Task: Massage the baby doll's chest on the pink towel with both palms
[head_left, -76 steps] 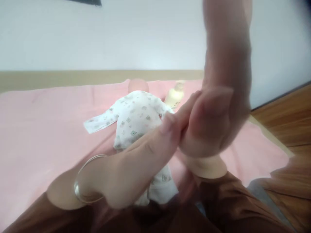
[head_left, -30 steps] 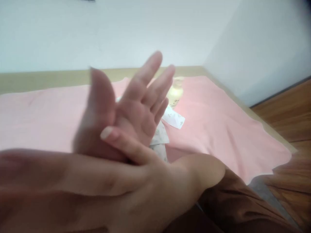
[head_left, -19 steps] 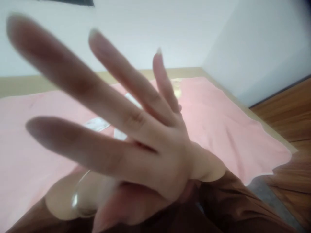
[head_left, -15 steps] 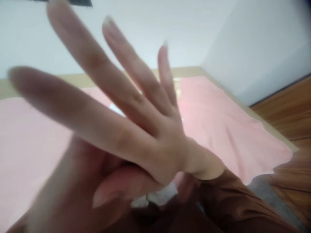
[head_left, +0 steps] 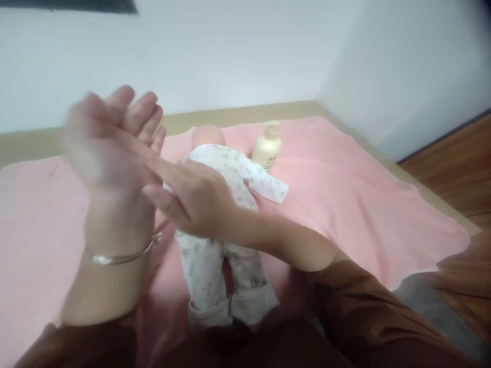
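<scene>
My left hand [head_left: 111,138] is raised at the left, palm up and fingers loosely curved, with a silver bangle on the wrist. Across its palm lies my right hand [head_left: 201,197], fingers stretched out; motion smears the place where the two appear to meet. Neither holds an object. Below and behind them a baby-sized figure [head_left: 203,263] in a white printed outfit lies on a pink blanket [head_left: 345,204]. Whether it is a doll or an infant I cannot tell; my hands hide part of its torso. A cream pump bottle [head_left: 266,148] stands beside its sleeve.
The blanket covers a pale wooden surface [head_left: 303,106] that meets a white wall [head_left: 238,51] at the back. Wooden flooring [head_left: 460,158] shows at the right. A dark-edged object [head_left: 72,5] is at the top left of the wall.
My right hand has drawn back from close before the camera and moved lower. My left hand, mostly hidden before, now shows its palm. The clothed figure and bottle have come into view.
</scene>
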A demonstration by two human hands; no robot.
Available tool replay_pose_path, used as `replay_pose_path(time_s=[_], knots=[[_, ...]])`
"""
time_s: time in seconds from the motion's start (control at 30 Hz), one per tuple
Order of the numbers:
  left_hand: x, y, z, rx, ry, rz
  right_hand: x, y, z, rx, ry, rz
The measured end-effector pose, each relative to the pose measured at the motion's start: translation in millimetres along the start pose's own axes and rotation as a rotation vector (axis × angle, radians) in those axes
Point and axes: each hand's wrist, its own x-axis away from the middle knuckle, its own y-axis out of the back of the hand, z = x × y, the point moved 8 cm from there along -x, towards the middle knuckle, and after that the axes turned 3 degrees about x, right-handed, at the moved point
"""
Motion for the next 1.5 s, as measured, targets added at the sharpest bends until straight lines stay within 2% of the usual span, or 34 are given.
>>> replay_pose_path(time_s=[0.07,0.13,0.2,0.33,0.5,0.63,0.77,0.9,1.03,1.17,1.3,1.4,1.5], knots=[[-14.0,-11.5,22.9,0.060,0.095,-0.039,-2.7,-6.0,-27.3,-0.013,-0.193,0.018],[-23.9,-15.6,48.9,0.039,0.170,-0.085,-5.4,-11.6,-47.0,-0.023,-0.292,0.011],[-31.4,-16.5,71.5,0.020,0.180,-0.083,-8.8,-15.5,-61.1,-0.020,-0.314,-0.034],[-40.1,-8.7,107.2,-0.107,0.100,-0.066,-13.6,-26.8,-86.0,0.033,-0.322,-0.106],[-37.4,-3.8,123.2,-0.318,-0.093,-0.030,-18.7,-41.9,-110.0,0.067,-0.302,-0.086],[-27.9,-2.8,128.5,-0.391,-0.113,-0.017,-18.3,-54.5,-127.3,0.191,-0.253,0.044],[-18.2,-9.2,132.6,-0.480,-0.173,0.106,-11.9,-65.6,-145.0,0.286,-0.272,0.169],[-16.3,0.6,139.9,-0.492,-0.168,0.114,-8.3,-63.1,-153.0,0.265,-0.273,0.185],[-18.4,14.4,145.2,-0.626,-0.191,0.128,-6.8,-58.2,-162.6,0.246,-0.307,0.213],[-21.0,27.3,150.0,-0.708,-0.186,0.116,-2.4,-54.0,-161.8,0.312,-0.390,0.183],[-21.8,29.2,150.6,-0.699,-0.188,0.117,13.3,-51.8,-137.7,0.430,-0.463,0.093],[-22.6,28.7,149.7,-0.694,-0.206,0.113,20.8,-57.5,-110.6,0.430,-0.357,0.078],[-23.7,29.1,150.7,-0.688,-0.204,0.115,18.4,-62.5,-105.1,0.371,-0.275,0.132]])
